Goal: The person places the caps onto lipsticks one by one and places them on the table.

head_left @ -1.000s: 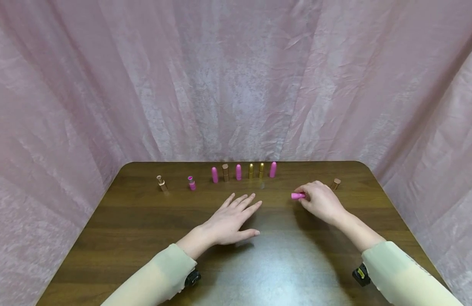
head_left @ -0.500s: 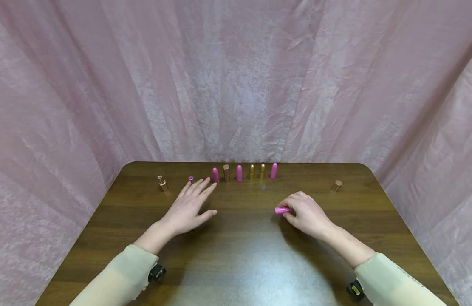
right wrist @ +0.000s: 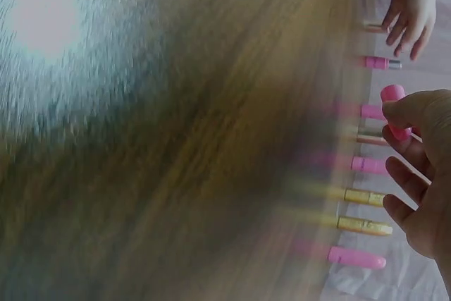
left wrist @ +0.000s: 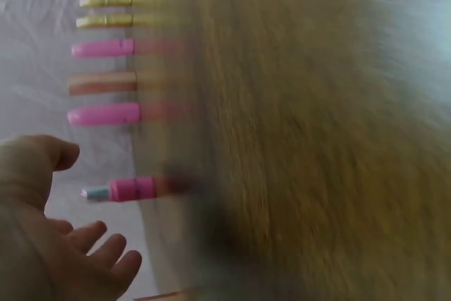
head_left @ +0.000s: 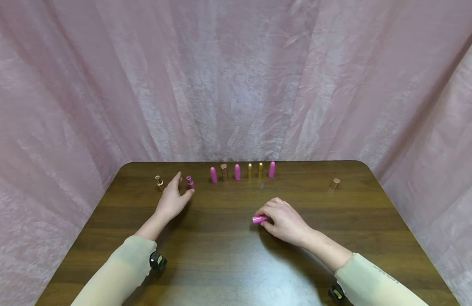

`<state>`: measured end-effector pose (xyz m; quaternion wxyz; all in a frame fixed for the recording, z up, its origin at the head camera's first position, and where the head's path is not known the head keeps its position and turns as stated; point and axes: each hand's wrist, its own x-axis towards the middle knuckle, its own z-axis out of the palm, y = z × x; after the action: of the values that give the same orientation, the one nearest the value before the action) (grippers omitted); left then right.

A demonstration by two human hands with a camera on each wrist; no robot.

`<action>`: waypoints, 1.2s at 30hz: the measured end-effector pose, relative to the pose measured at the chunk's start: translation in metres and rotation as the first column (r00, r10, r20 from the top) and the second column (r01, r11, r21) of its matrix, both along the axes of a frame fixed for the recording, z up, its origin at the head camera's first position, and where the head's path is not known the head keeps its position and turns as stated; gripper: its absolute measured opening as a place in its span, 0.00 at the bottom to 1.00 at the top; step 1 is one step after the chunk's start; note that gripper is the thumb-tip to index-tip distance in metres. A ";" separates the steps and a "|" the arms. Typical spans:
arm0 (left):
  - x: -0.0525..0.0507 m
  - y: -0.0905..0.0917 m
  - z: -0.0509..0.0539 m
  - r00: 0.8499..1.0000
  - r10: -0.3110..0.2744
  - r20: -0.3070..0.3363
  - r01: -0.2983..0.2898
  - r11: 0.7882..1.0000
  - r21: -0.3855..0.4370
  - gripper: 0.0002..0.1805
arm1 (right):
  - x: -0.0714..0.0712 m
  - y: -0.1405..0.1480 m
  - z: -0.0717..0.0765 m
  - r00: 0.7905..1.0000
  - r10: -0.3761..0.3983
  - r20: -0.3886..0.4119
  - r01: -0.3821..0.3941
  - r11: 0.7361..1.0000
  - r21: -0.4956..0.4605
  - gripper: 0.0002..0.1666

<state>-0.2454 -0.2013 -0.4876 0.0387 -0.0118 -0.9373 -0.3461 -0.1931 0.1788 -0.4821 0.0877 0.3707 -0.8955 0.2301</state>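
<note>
My right hand pinches a pink lipstick cap between thumb and fingers over the middle of the table; the cap also shows in the right wrist view. On the left, my left hand reaches around an uncapped pink lipstick with thumb and fingers spread apart. In the left wrist view that lipstick stands between thumb and fingers, with a gap on each side. Just left of the hand stands an uncapped rose-gold lipstick, partly hidden by it.
Along the back of the wooden table stand closed lipsticks: pink, rose-gold, pink, gold, gold and pink. A rose-gold cap stands at the right. Pink curtains hang behind.
My right hand has carried the pink cap left and nearer to me. My left hand has moved left from the table's middle to the uncapped pink lipstick.
</note>
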 end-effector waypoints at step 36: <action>-0.026 0.006 -0.026 0.989 0.147 -0.030 -0.150 0.984 -0.100 0.17 | 0.006 0.022 -0.007 0.997 -0.070 0.012 0.070 0.998 0.006 0.14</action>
<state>-0.2712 -0.1950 -0.5136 0.0743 0.0522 -0.9516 -0.2936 -0.1867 0.2013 -0.4892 0.0890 0.3378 -0.9092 0.2266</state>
